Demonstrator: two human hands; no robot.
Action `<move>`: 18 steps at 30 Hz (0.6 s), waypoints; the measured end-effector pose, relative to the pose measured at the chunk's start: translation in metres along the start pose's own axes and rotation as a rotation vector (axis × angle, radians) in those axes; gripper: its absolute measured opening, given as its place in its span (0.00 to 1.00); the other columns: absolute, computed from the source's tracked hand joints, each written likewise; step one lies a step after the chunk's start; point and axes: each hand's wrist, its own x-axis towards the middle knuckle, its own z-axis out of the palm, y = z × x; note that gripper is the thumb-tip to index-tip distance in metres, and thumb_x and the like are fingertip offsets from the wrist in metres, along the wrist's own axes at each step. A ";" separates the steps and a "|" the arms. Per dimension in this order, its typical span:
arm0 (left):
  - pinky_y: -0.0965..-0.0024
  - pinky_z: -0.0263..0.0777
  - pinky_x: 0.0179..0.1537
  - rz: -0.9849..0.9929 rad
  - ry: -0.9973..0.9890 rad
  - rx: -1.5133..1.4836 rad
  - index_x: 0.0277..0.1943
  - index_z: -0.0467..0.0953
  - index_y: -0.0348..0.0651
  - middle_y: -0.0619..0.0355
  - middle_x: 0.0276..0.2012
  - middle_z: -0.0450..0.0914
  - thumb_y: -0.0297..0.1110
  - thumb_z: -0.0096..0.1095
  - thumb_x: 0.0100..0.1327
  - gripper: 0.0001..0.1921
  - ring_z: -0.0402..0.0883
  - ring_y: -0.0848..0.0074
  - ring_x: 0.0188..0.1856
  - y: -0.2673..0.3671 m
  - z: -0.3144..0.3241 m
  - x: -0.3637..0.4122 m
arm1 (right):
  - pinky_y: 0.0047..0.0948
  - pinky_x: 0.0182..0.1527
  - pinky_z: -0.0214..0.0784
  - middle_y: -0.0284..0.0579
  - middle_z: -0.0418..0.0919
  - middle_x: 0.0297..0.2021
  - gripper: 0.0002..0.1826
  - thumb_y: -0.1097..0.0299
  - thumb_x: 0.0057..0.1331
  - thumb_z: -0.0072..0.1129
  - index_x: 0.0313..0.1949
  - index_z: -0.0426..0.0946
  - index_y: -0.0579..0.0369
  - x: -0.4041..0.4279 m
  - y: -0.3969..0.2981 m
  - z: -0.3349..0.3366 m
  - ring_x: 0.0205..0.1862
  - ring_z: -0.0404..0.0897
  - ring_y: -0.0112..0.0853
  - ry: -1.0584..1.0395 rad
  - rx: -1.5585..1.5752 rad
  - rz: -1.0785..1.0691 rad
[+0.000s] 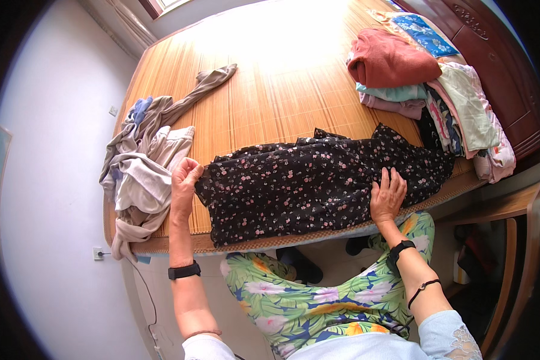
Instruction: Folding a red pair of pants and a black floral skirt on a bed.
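Observation:
A black garment with small pink and white flowers (292, 189) lies stretched sideways along the near edge of a bamboo-slat mat (270, 108) on a bed. My left hand (186, 180) pinches the garment's left upper corner between thumb and fingers. Flat on its right part rests my right hand (388, 194), fingers spread and pointing away from me. Some folds and loose flaps stand up along the garment's far edge. Its right end reaches the stacked clothes.
A loose heap of grey and beige clothes (146, 171) lies at left, one brown sleeve trailing outward. Folded clothes (465, 108) are piled at right, a rust-red garment (391, 58) on top. Beyond stands a dark red wooden headboard (490, 58). A wooden stand (499, 207) is at lower right.

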 end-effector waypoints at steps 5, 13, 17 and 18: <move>0.79 0.62 0.32 0.061 0.121 0.242 0.32 0.71 0.39 0.68 0.27 0.71 0.25 0.60 0.64 0.06 0.66 0.86 0.29 -0.044 -0.011 0.042 | 0.49 0.68 0.48 0.48 0.65 0.61 0.27 0.57 0.64 0.54 0.61 0.68 0.52 0.001 -0.007 -0.002 0.63 0.62 0.43 -0.006 0.010 -0.012; 0.61 0.69 0.57 0.278 0.358 0.806 0.51 0.76 0.34 0.43 0.48 0.79 0.31 0.69 0.56 0.20 0.77 0.55 0.52 -0.055 0.053 0.045 | 0.50 0.69 0.47 0.49 0.64 0.61 0.27 0.57 0.65 0.52 0.61 0.68 0.52 0.000 0.000 0.000 0.63 0.61 0.44 -0.012 0.000 -0.008; 0.48 0.52 0.67 0.433 -0.067 0.981 0.59 0.73 0.41 0.46 0.63 0.68 0.41 0.69 0.58 0.27 0.61 0.57 0.68 -0.057 0.089 -0.008 | 0.50 0.69 0.46 0.49 0.64 0.61 0.26 0.57 0.65 0.52 0.61 0.67 0.52 0.001 0.000 -0.002 0.64 0.61 0.44 -0.013 0.014 -0.002; 0.40 0.45 0.68 0.380 -0.129 1.015 0.62 0.70 0.45 0.49 0.68 0.61 0.46 0.68 0.58 0.31 0.54 0.59 0.72 -0.064 0.092 -0.019 | 0.50 0.69 0.47 0.49 0.64 0.61 0.26 0.56 0.65 0.52 0.61 0.68 0.52 0.001 0.000 -0.002 0.64 0.61 0.44 -0.013 0.013 -0.003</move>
